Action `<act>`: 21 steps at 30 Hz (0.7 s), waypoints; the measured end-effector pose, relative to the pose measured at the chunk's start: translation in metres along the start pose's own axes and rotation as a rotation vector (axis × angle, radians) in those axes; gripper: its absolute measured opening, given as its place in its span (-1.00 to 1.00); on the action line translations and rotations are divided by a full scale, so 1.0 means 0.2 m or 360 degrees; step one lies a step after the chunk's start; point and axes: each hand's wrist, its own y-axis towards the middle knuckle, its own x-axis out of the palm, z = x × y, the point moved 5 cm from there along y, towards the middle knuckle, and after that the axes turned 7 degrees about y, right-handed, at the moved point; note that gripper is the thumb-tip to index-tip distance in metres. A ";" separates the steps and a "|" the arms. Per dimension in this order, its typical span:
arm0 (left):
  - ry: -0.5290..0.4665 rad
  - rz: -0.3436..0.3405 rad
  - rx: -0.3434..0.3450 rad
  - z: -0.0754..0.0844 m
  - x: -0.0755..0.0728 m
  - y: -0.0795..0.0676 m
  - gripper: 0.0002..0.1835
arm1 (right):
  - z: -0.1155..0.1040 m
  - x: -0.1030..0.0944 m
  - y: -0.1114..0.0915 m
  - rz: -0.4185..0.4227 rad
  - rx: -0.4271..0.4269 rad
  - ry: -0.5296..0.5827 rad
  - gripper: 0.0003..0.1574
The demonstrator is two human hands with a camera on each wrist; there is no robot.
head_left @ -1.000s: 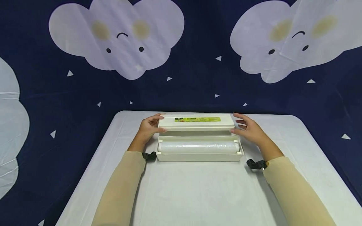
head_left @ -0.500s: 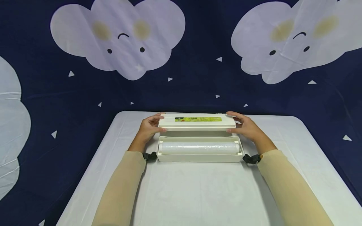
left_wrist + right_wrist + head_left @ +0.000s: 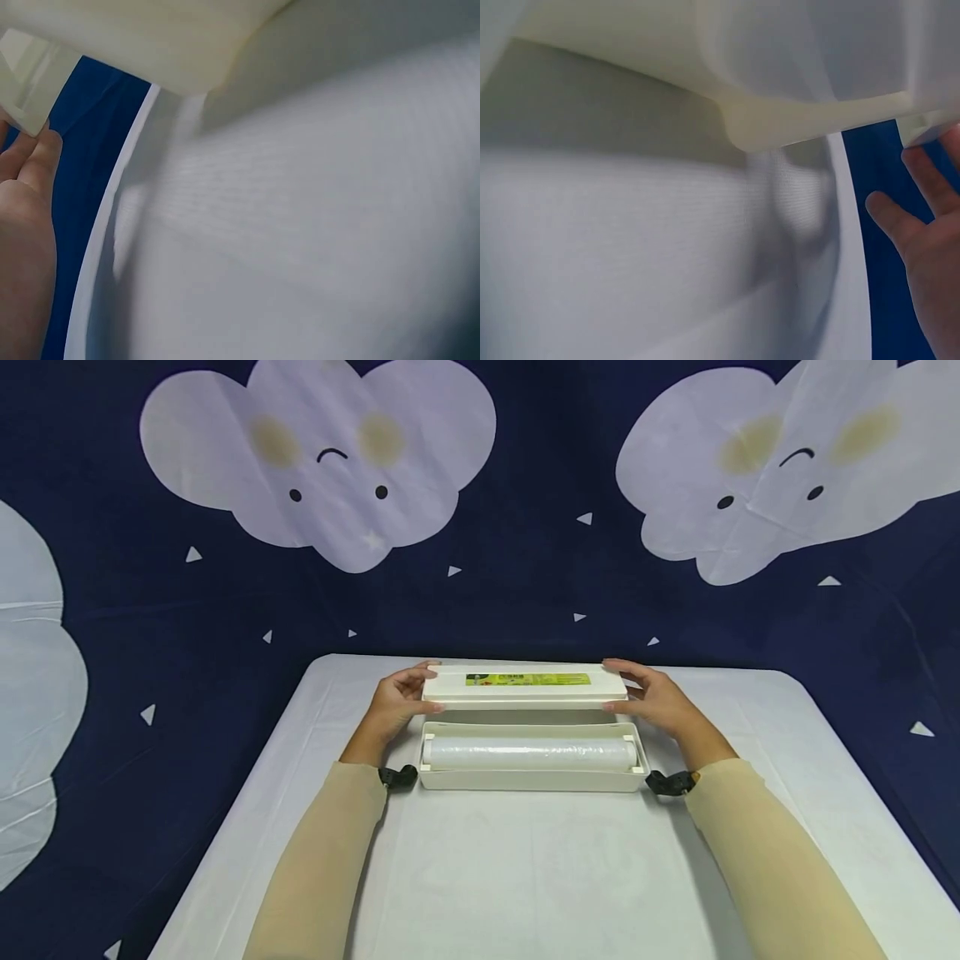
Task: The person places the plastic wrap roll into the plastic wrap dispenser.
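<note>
A long white cling film box (image 3: 532, 782) lies on the table, with a shiny wrapped roll of cling film (image 3: 528, 752) inside it. Just behind the box is its white lid (image 3: 525, 693), bearing a green and yellow label (image 3: 527, 679). My left hand (image 3: 392, 703) grips the lid's left end, thumb on the near edge and fingers at the far side. At the opposite end my right hand (image 3: 662, 700) holds the lid the same way. The left wrist view shows the left fingers (image 3: 41, 161) against a lid corner. The lid's underside is hidden in the head view.
A white cloth covers the table (image 3: 532, 868), whose far edge runs close behind the lid. Beyond it hangs a dark blue curtain (image 3: 517, 602) printed with clouds and small triangles. Black wrist mounts (image 3: 671, 783) sit beside both ends of the box.
My right hand has come left and taken hold of the lid's right end. The left hand keeps its grip. Box and roll stay where they were.
</note>
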 end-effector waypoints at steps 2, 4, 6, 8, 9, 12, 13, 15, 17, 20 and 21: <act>0.0011 -0.0015 0.0005 0.00 0.00 0.00 -0.35 | -0.01 0.00 -0.01 -0.0004 -0.0037 -0.0033 0.02; 0.0040 -0.0032 0.0003 0.00 0.00 0.00 -0.35 | -0.02 0.00 -0.01 -0.0006 -0.0068 -0.0068 -0.02; 0.0074 -0.0061 0.0004 0.00 0.00 0.00 -0.36 | -0.03 0.00 -0.02 -0.0013 -0.0094 -0.0105 -0.03; 0.0100 -0.0091 0.0003 0.00 0.00 0.00 -0.37 | -0.03 0.00 -0.02 -0.0011 -0.0103 -0.0115 -0.05; 0.0116 -0.0102 0.0002 0.00 0.00 0.00 -0.37 | -0.03 0.00 -0.02 -0.0012 -0.0103 -0.0118 -0.04; 0.0152 -0.0142 0.0012 0.00 0.01 0.00 -0.37 | -0.03 0.00 -0.02 -0.0018 -0.0111 -0.0124 -0.04; 0.0166 -0.0155 0.0019 0.00 0.01 0.00 -0.37 | -0.03 -0.01 -0.03 -0.0018 -0.0115 -0.0125 -0.03; 0.0211 -0.0187 0.0031 0.02 0.02 0.00 -0.37 | -0.03 -0.01 -0.03 -0.0015 -0.0119 -0.0125 -0.04; 0.0269 -0.0218 0.0033 0.02 0.02 0.00 -0.37 | -0.03 -0.01 -0.03 -0.0011 -0.0120 -0.0130 -0.04; 0.0342 -0.0247 0.0018 0.03 0.02 0.00 -0.37 | -0.02 -0.02 -0.04 -0.0015 -0.0126 -0.0146 -0.04; 0.0363 -0.0253 0.0012 0.03 0.02 0.00 -0.37 | -0.02 -0.02 -0.04 -0.0018 -0.0129 -0.0157 -0.04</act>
